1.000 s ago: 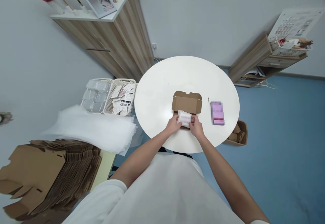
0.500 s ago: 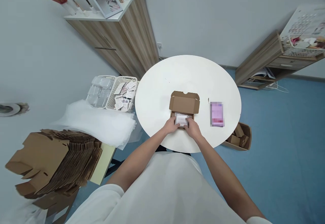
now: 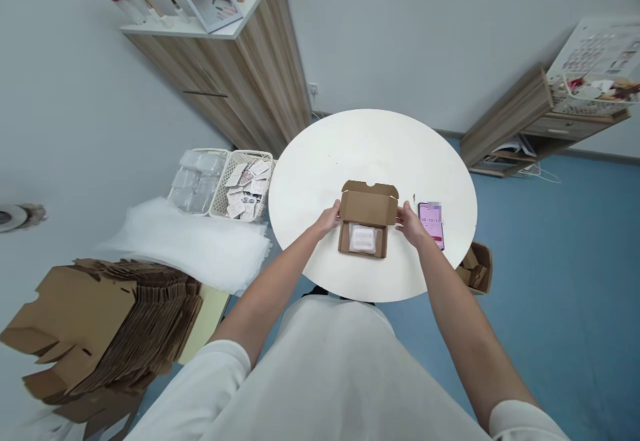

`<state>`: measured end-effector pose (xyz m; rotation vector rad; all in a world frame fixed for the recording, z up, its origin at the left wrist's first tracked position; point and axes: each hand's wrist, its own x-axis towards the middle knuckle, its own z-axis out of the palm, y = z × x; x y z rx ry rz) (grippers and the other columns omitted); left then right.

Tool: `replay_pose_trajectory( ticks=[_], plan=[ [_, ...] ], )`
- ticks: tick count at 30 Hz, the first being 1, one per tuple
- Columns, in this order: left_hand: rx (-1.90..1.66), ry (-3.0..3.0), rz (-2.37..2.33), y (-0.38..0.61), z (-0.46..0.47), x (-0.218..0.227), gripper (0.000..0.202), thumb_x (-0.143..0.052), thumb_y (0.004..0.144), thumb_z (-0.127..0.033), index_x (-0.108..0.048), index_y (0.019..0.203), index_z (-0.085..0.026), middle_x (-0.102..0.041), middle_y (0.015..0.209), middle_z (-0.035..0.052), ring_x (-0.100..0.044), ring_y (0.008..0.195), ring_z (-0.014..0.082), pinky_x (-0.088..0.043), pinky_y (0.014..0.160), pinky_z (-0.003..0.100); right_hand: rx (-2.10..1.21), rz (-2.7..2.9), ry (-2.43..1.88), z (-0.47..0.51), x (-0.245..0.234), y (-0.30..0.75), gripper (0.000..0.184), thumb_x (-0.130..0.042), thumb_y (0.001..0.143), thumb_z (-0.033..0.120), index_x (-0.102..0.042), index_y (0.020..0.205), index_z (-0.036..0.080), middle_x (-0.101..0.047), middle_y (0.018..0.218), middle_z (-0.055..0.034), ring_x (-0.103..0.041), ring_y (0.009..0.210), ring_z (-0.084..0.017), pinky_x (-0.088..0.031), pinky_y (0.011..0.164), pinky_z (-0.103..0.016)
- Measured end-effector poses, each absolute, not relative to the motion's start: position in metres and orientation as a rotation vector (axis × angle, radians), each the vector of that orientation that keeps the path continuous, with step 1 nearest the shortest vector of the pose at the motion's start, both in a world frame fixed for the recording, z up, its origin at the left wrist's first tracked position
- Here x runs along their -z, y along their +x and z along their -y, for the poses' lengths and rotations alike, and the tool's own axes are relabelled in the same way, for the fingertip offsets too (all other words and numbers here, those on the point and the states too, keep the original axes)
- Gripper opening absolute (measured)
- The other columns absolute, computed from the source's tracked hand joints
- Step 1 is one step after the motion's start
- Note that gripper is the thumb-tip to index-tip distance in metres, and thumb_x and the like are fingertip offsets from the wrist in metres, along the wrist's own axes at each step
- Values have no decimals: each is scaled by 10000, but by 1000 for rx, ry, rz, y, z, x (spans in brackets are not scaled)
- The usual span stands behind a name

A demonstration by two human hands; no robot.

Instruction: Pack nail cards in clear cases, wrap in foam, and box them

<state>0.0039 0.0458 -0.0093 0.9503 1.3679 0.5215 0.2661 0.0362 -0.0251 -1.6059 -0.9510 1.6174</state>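
Note:
A small brown cardboard box stands open on the round white table, its lid raised toward the far side. Inside the box lies a white wrapped packet. My left hand grips the lid's left edge. My right hand grips the lid's right edge. Both hands have their fingers closed on the lid flaps.
A phone with a pink screen lies just right of my right hand. Left of the table stand two white baskets, white foam sheets and a stack of flat cardboard blanks. A small carton sits on the blue floor.
Both hands left the white packet, which now lies in the box, and moved out and up to the two sides of the lid.

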Motion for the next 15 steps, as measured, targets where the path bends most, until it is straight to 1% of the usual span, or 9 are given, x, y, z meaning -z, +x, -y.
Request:
replay_pose_trajectory(
  ticks=[2,4,6,8,11,13,15],
  plan=[
    [-519,985,-1347,6,-47,7,572,-250,790,-601,-586,1005,-191,-567,1134,79,-534,1001,226,-425,794,325,-1620,1037,-1602,-37,19,257,570,-245,752,640,-562,1044,267,-567,1106,-14,-546,846,-168,-427,666,-288],
    [-539,1015,-1317,5,-49,4,514,-254,812,-543,-584,1003,-198,-560,1144,66,-527,1011,214,-417,813,327,-1585,1070,-1597,-37,13,249,496,-319,755,595,-540,1071,284,-534,1160,-2,-532,893,-168,-417,718,-301],
    [-592,1032,-1277,1,-54,2,417,-274,826,-438,-568,1026,-219,-545,1162,43,-517,1026,195,-413,824,324,-1553,1074,-1580,-36,8,243,443,-401,749,523,-500,1119,300,-507,1198,1,-517,949,-174,-404,765,-324],
    [-640,1051,-1227,-4,-59,-1,353,-315,800,-309,-548,1055,-241,-541,1166,20,-505,1043,181,-408,835,326,-1529,1076,-1554,-34,3,239,454,-476,724,420,-451,1165,313,-481,1231,0,-492,1012,-183,-392,801,-346],
    [-636,1099,-1165,-14,-64,0,433,-377,690,-165,-531,1087,-242,-558,1140,10,-490,1050,179,-392,856,338,-1520,1103,-1467,-29,-4,232,547,-513,663,256,-409,1197,316,-430,1282,-2,-458,1075,-190,-375,847,-367],
    [-601,1119,-1137,-20,-63,3,497,-397,633,-128,-525,1104,-224,-552,1149,20,-475,1063,184,-381,865,337,-1542,1127,-1393,-24,-5,228,588,-500,621,182,-417,1189,312,-411,1295,-3,-467,1072,-191,-359,879,-371],
    [-567,1104,-1132,-27,-60,9,507,-406,624,-133,-523,1111,-210,-523,1187,33,-448,1092,187,-373,867,327,-1558,1130,-1369,-17,-2,225,597,-489,594,146,-435,1166,311,-402,1295,-3,-475,1069,-194,-344,901,-374]
  ],
)
